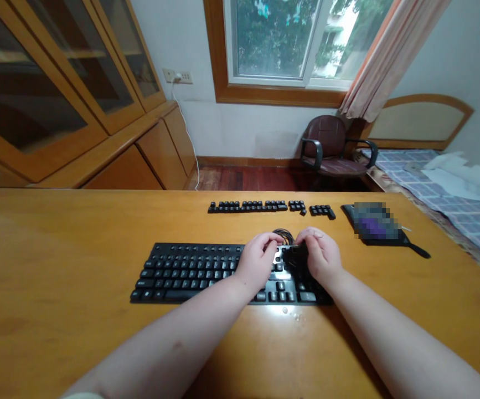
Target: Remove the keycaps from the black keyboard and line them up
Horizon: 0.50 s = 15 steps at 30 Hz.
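Note:
A black keyboard (190, 271) lies on the wooden desk (57, 260) in front of me. My left hand (257, 261) and my right hand (321, 256) hover over the keyboard's right end, fingers curled and pinched toward each other. Between them is a small dark object (294, 256) that I cannot name, over a patch where keys look removed. A coiled black cable (283, 234) shows just behind my hands. A row of loose black keycaps (256, 206) is lined up farther back on the desk, with a shorter group (321, 210) to its right.
A flat dark item with a blurred patch (375, 224) and a black handle lies at the desk's right. Behind the desk are a brown armchair (331, 147), a bed (451, 194), wooden cabinets (77, 100) and a window.

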Each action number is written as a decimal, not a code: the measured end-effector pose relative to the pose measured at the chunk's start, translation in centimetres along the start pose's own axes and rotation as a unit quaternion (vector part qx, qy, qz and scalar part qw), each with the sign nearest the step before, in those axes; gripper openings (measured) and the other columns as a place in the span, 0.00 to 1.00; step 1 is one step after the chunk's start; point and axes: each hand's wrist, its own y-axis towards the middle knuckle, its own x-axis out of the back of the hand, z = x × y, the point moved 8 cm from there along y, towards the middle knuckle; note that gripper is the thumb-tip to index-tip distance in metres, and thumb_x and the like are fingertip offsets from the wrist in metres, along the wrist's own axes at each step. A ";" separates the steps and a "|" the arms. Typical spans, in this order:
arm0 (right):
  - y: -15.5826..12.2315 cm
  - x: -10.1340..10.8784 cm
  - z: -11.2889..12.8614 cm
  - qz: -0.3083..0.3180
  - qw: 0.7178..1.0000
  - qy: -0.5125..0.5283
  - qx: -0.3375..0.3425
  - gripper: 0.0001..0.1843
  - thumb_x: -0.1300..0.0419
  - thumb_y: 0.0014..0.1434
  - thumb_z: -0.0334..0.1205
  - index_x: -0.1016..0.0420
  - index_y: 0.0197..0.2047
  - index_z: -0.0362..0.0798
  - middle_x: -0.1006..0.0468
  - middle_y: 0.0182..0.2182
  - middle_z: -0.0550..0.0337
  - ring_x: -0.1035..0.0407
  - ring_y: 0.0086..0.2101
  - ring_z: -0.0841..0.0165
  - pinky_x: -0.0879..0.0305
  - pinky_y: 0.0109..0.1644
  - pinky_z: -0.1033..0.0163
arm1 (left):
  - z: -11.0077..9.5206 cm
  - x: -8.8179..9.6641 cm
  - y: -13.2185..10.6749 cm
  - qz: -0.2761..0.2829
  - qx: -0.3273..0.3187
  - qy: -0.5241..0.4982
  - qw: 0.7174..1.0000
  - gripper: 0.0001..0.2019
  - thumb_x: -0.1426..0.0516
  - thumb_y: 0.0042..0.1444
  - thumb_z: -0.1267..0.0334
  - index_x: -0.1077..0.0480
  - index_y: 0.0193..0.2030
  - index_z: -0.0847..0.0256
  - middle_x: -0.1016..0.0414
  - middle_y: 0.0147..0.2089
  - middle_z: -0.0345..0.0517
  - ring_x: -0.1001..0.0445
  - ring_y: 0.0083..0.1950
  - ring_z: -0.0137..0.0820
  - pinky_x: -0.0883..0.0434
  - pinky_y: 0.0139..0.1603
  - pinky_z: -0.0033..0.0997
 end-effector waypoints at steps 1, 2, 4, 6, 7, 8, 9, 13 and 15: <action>0.1 0.1 -0.1 -0.003 1.000 -0.024 0.003 0.19 0.56 0.63 0.46 0.31 0.28 0.49 0.30 0.25 0.58 0.34 0.29 0.66 0.38 0.35 0.60 | 0.1 0.0 0.0 0.003 0.004 -0.004 1.000 0.10 0.51 0.57 0.69 0.29 0.37 0.61 0.24 0.39 0.44 0.27 0.41 0.31 0.30 0.45 0.31; 0.1 0.1 -0.2 -0.003 0.999 -0.039 0.006 0.18 0.56 0.63 0.46 0.32 0.28 0.49 0.29 0.24 0.58 0.34 0.28 0.67 0.38 0.35 0.61 | 0.1 -0.1 0.0 0.004 0.008 -0.007 1.000 0.09 0.51 0.57 0.69 0.29 0.37 0.61 0.24 0.39 0.44 0.27 0.41 0.31 0.30 0.45 0.32; 0.0 -0.3 -0.4 0.008 0.999 -0.052 0.013 0.17 0.56 0.63 0.46 0.32 0.29 0.49 0.29 0.25 0.58 0.33 0.28 0.67 0.38 0.34 0.61 | 0.2 -0.1 0.0 0.006 0.010 -0.011 1.000 0.09 0.50 0.57 0.69 0.29 0.37 0.61 0.24 0.39 0.44 0.27 0.41 0.31 0.30 0.45 0.32; -0.1 -0.7 -0.5 0.019 0.998 -0.056 0.009 0.17 0.56 0.63 0.46 0.31 0.30 0.50 0.28 0.25 0.58 0.33 0.28 0.66 0.37 0.33 0.62 | 0.2 -0.1 0.0 0.005 0.010 -0.013 1.000 0.09 0.51 0.57 0.69 0.29 0.38 0.60 0.24 0.39 0.44 0.27 0.41 0.31 0.30 0.46 0.32; -0.1 -0.7 -0.7 0.017 0.998 -0.056 0.001 0.17 0.55 0.63 0.46 0.31 0.30 0.50 0.28 0.25 0.58 0.32 0.27 0.66 0.37 0.32 0.62 | 0.2 -0.1 0.0 0.005 0.011 -0.013 1.000 0.09 0.51 0.57 0.69 0.29 0.38 0.60 0.24 0.39 0.44 0.27 0.42 0.31 0.30 0.46 0.32; -0.1 -0.7 -0.8 0.011 0.998 -0.053 -0.010 0.17 0.55 0.63 0.47 0.31 0.30 0.50 0.27 0.25 0.58 0.32 0.27 0.66 0.37 0.31 0.62 | 0.3 -0.2 0.0 0.005 0.011 -0.014 1.000 0.10 0.51 0.57 0.69 0.29 0.38 0.60 0.24 0.39 0.44 0.27 0.42 0.31 0.30 0.46 0.32; -0.1 -0.6 -1.0 0.003 0.999 -0.050 -0.022 0.18 0.55 0.62 0.47 0.30 0.29 0.50 0.27 0.24 0.58 0.32 0.26 0.66 0.36 0.31 0.62 | 0.3 -0.2 0.0 0.004 0.011 -0.014 1.000 0.10 0.51 0.57 0.69 0.29 0.38 0.60 0.24 0.39 0.44 0.27 0.42 0.31 0.30 0.46 0.32; 0.2 -0.7 -1.2 0.002 0.998 -0.044 -0.038 0.17 0.52 0.61 0.45 0.29 0.27 0.49 0.26 0.23 0.58 0.32 0.26 0.67 0.35 0.31 0.63 | 0.4 -0.2 0.0 0.005 0.011 -0.016 1.000 0.10 0.51 0.57 0.69 0.28 0.37 0.60 0.24 0.39 0.44 0.27 0.42 0.31 0.30 0.46 0.32; 0.2 -1.3 -1.0 0.034 0.998 -0.039 -0.022 0.15 0.50 0.60 0.43 0.29 0.26 0.49 0.26 0.24 0.59 0.31 0.27 0.67 0.35 0.32 0.63 | 0.3 -0.2 0.0 0.004 0.008 -0.014 1.000 0.10 0.51 0.57 0.69 0.28 0.37 0.60 0.24 0.39 0.44 0.27 0.42 0.31 0.30 0.46 0.32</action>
